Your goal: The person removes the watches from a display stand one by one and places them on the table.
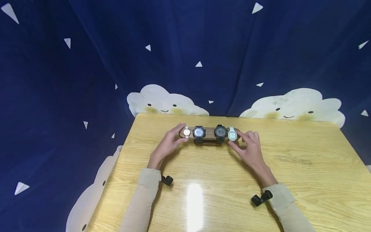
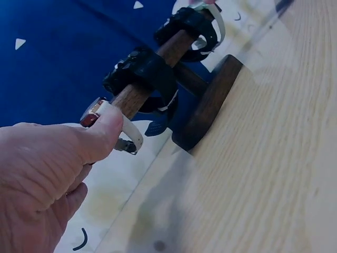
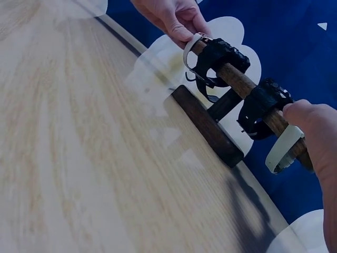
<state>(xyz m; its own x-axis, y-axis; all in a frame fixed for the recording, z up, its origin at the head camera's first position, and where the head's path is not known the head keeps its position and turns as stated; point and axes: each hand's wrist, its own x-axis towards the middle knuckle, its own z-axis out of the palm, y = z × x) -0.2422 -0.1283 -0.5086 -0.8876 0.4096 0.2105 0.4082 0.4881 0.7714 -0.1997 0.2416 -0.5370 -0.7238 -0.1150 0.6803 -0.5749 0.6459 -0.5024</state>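
Observation:
A dark wooden T-bar watch stand (image 1: 210, 132) stands near the table's back edge, with watches strapped along its bar. My left hand (image 1: 167, 146) pinches the small white-strapped watch (image 1: 186, 132) at the left end, its thumb on the strap in the left wrist view. At the right end, my right hand (image 1: 251, 150) holds the pale mint watch (image 1: 232, 135) between thumb and fingers. Two chunky black watches, one with a silvery dial (image 1: 199, 132) and one with a dark dial (image 1: 221, 131), sit between the hands. The stand's base (image 3: 202, 124) rests on the wood.
The light wooden table (image 1: 185, 167) reaches out on both sides and in front of the stand. A dark blue curtain (image 1: 174, 48) with white triangles and smiling clouds hangs behind and to the left. A black camera mount (image 1: 261, 198) is on the right wrist.

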